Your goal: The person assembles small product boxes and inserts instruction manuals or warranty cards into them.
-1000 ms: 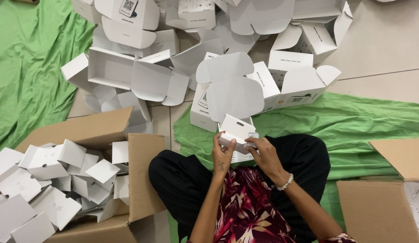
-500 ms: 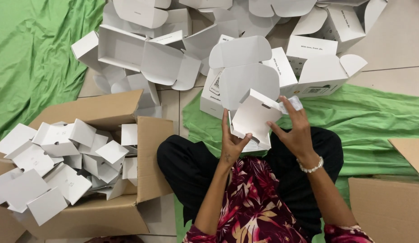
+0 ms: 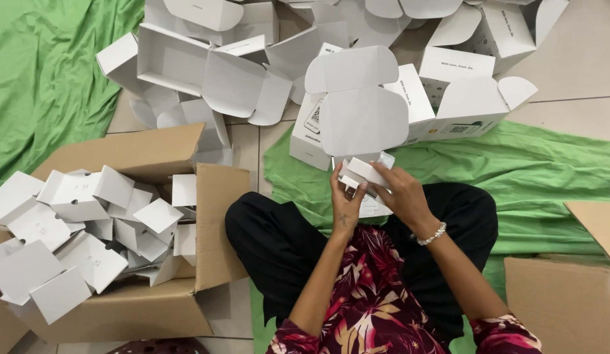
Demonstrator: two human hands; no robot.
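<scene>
I sit cross-legged on the floor and hold a small white cardboard insert [image 3: 364, 172] in front of my lap. My left hand [image 3: 345, 203] grips its left side with the thumb on top. On its right side my right hand [image 3: 398, 191], with a bead bracelet at the wrist, presses the folded flaps together. Just beyond my hands stands an open white mailer box [image 3: 357, 115] with its rounded lid flaps raised.
A brown carton [image 3: 154, 154] at my left holds several folded white inserts. A heap of open white boxes [image 3: 206, 59] covers the floor ahead. Green cloth [image 3: 541, 177] lies under me and at the far left. Another brown carton [image 3: 567, 301] sits at my right.
The insert was held up and spread wide between my hands half a second ago; now it is lower, folded tighter, and both hands are closed around it.
</scene>
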